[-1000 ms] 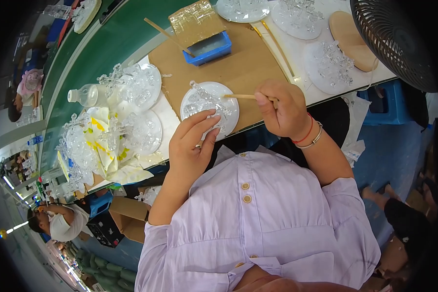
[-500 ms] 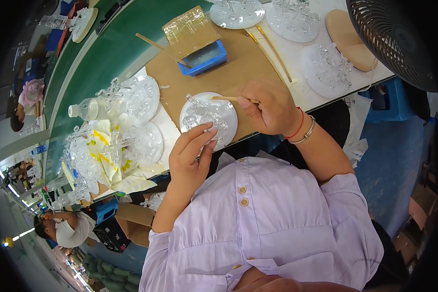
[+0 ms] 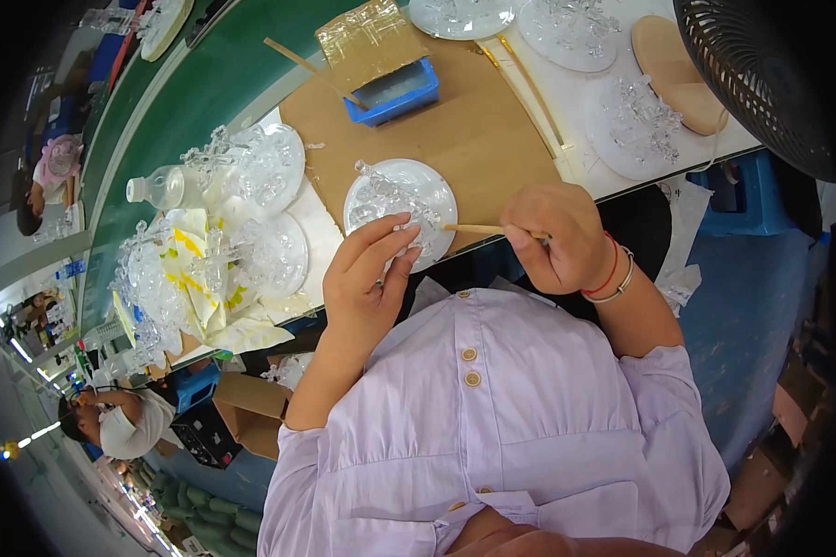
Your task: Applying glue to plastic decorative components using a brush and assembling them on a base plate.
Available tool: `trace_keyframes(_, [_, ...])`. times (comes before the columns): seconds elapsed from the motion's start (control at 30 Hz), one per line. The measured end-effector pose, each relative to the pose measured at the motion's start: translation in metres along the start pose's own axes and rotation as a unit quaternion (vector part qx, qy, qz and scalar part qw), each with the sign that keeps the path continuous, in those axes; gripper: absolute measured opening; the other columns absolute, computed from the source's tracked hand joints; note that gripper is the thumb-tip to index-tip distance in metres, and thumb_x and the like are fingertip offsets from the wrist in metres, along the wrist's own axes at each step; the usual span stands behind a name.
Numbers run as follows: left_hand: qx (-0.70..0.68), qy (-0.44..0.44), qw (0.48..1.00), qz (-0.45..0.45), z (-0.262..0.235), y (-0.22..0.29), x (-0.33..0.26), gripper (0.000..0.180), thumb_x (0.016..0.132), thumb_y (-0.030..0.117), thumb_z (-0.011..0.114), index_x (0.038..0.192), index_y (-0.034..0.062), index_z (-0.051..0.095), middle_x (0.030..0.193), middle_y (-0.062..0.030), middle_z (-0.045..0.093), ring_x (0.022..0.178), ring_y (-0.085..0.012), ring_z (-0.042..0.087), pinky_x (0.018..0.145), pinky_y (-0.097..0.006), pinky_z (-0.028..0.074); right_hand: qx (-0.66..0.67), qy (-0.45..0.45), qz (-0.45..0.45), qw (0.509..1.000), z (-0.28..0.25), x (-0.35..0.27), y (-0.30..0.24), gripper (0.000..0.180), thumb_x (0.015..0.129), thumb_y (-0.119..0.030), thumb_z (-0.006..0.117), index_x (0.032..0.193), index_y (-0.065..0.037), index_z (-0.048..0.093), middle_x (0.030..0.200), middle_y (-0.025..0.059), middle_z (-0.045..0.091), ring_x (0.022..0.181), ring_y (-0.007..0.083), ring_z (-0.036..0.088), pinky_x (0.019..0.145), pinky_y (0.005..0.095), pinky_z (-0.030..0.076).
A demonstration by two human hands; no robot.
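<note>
A round white disc lies near the table's front edge, with a clear plastic ornament on it. My left hand is closed around the near part of the ornament, fingertips over the disc; the fingers hide the gripped part. In my right hand, to the right of the disc, is a slim wooden stick, pinched between thumb and fingers. Its tip points left and reaches the disc's right side; whether it touches the ornament I cannot tell.
Brown cardboard lies under the disc. Beyond stands a blue tray with a stick leaning in it and a foil-covered box. Clear ornaments on discs crowd the left, beside a bottle. A fan stands far right.
My right hand has moved right and nearer to me, taking the stick's tip from the disc's far edge to its right side. My left hand stays on the ornament.
</note>
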State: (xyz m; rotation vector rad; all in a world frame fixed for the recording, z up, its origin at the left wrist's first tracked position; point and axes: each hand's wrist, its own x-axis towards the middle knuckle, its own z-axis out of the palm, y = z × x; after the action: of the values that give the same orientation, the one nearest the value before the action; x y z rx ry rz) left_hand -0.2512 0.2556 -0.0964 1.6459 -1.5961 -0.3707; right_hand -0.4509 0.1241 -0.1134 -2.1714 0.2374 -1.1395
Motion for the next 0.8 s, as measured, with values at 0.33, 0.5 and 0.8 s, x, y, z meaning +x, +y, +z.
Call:
trace_keyframes(0.33, [0.001, -0.032, 0.999, 0.006, -0.006, 0.002, 0.006, 0.028, 0.074, -0.005, 0.072, 0.101, 0.0050, 0.068, 0.108, -0.0104, 0.066, 0.097, -0.0242, 0.065, 0.080, -0.030, 0.052, -0.064, 0.000, -0.046, 0.997, 0.003, -0.007, -0.011, 0.012, 0.081, 0.003, 0.057, 0.089, -0.002, 0.049, 0.074, 0.0112, 0.060, 0.057, 0.0270, 0.057, 0.052, 0.0341, 0.045])
trace_keyframes(0.5, [0.024, -0.104, 0.992, 0.072, -0.016, -0.006, 0.015, 0.028, 0.072, -0.003, 0.072, 0.098, 0.0062, 0.068, 0.107, -0.0081, 0.066, 0.094, -0.0257, 0.066, 0.077, -0.031, 0.053, -0.057, -0.020, -0.035, 0.998, 0.004, -0.014, -0.024, 0.012, 0.081, 0.004, 0.057, 0.089, -0.002, 0.050, 0.076, 0.0115, 0.060, 0.057, 0.0276, 0.057, 0.053, 0.0348, 0.046])
trace_keyframes(0.8, [0.062, -0.024, 0.995, 0.077, -0.011, -0.019, 0.022, 0.018, 0.075, 0.007, 0.074, 0.092, 0.0081, 0.069, 0.095, -0.0070, 0.066, 0.079, -0.0254, 0.065, 0.065, -0.033, 0.053, -0.017, 0.221, 0.080, 0.972, -0.023, -0.005, -0.023, 0.014, 0.100, -0.016, 0.046, 0.098, -0.002, 0.043, 0.076, 0.0149, 0.060, 0.055, 0.0082, 0.043, 0.052, 0.0209, 0.038])
